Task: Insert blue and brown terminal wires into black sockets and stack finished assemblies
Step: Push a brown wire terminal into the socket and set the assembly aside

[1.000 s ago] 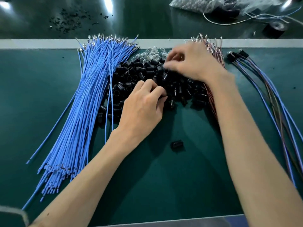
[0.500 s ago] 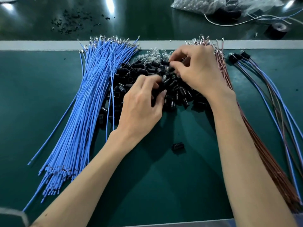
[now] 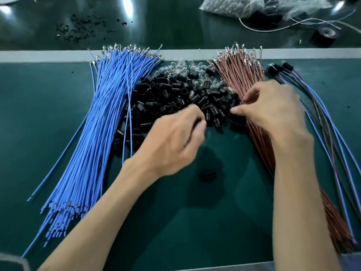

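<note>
A heap of black sockets point(image 3: 175, 98) lies mid-table, between a fan of blue wires point(image 3: 93, 137) on the left and a bundle of brown wires point(image 3: 240, 75) on the right. My left hand point(image 3: 173, 139), blurred, hovers at the heap's near edge with its fingers curled around a dark socket. My right hand point(image 3: 273, 112) is over the left edge of the brown bundle, with thumb and forefinger pinching at a brown wire. Finished assemblies point(image 3: 320, 122), black sockets with blue and brown leads, lie at the far right. One loose socket point(image 3: 207, 175) sits alone nearer to me.
Clear glass bulbs point(image 3: 187, 65) are mixed into the back of the heap. Beyond the pale strip point(image 3: 48, 55) are black crumbs point(image 3: 82, 30), plastic bags point(image 3: 244, 6), a white cord and a black tape roll point(image 3: 325, 37). Bare green mat point(image 3: 29, 114) lies left of the blue wires.
My right hand has left the socket heap and moved right onto the brown wires. My left hand has drawn slightly back and right toward the heap's near edge.
</note>
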The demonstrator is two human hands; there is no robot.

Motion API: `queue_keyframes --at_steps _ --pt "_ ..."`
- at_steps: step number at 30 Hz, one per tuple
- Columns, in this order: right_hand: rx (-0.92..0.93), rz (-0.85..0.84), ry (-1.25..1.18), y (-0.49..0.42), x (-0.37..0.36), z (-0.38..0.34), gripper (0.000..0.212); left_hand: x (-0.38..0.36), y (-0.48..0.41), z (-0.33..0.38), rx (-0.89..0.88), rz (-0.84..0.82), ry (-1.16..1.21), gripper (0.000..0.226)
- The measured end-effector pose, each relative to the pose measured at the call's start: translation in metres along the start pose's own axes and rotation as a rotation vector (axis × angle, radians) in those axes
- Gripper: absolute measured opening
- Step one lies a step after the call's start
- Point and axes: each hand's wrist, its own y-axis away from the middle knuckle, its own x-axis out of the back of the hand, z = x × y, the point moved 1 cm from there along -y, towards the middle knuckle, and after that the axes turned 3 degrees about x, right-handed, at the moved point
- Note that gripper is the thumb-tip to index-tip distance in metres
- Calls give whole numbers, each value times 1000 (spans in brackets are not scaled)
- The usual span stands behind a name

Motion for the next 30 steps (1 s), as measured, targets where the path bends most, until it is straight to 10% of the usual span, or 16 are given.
queue_keyframes --at_steps 9,20,26,30 --pt "-124 -63 93 0 7 8 22 -12 13 14 -252 -456 -213 34" --pt "-207 -135 21 0 21 11 22 -10 1 -10 39 -33 -269 31" --pt "-80 -14 -535 -2 24 12 22 -13 3 -7 -34 49 -294 38" --pt "77 50 -1098 -1 28 -17 20 -11 3 10 112 -32 429 25"
